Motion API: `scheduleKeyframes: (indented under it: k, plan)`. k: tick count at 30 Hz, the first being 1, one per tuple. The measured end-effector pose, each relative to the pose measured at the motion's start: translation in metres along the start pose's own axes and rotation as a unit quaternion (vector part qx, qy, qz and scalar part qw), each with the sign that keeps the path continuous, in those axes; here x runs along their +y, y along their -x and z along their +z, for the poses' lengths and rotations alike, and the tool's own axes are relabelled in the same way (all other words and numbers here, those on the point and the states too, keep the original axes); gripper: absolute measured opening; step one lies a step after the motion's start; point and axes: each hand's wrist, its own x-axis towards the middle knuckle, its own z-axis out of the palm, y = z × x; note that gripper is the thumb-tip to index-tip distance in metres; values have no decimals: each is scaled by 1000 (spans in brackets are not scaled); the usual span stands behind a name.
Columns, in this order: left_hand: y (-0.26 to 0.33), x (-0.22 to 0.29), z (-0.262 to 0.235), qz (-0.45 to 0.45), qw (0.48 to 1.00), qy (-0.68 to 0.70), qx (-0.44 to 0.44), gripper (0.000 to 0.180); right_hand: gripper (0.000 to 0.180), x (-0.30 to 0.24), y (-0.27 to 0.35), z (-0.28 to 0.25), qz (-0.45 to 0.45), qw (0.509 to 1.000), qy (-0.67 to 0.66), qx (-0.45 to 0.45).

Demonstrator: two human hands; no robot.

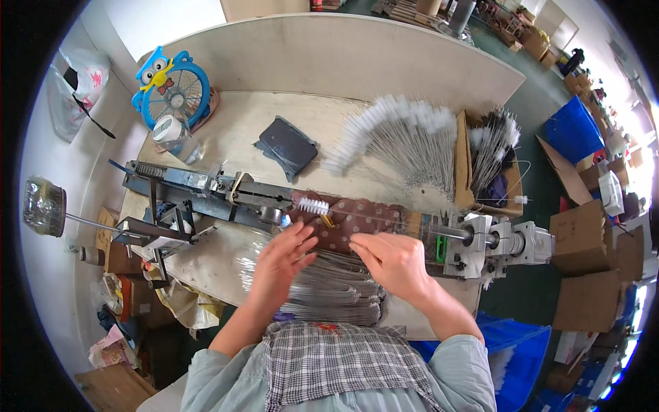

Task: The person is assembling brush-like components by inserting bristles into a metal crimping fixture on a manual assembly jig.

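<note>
The left hand (283,255) lies open, fingers spread, flat on a stack of bent wires (329,288) and grips nothing; just beyond its fingertips a small white brush head (314,205) sits on a dotted brown cloth (357,220). The right hand (395,264) rests palm down beside it on the same wires, fingers curled toward the cloth; whether it pinches a wire I cannot tell. Farther off lies a fan of finished wire brushes (405,137).

Pale green sleeves, checked apron (336,364)
</note>
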Motion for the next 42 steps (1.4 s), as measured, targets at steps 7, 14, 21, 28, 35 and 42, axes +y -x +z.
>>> scheduleKeyframes:
  k: [7,14,21,28,35,42]
  plan:
    - [17,1,-246,168,913,213,304,35,18,31,62,13,146,967,11,-206]
    - [61,69,-356,245,827,108,494,43,14,30,50,-6,155,962,32,-224]
    - [28,10,-298,261,845,158,439,47,14,31,54,-9,175,955,75,-229]
    - [2,-21,-90,69,981,144,109,41,14,40,56,-10,134,958,91,-237]
    - [-7,-17,38,-63,996,27,60,16,20,27,60,-3,161,958,126,-199]
    - [21,72,15,-173,932,305,-94,25,17,11,44,-26,96,948,207,-222]
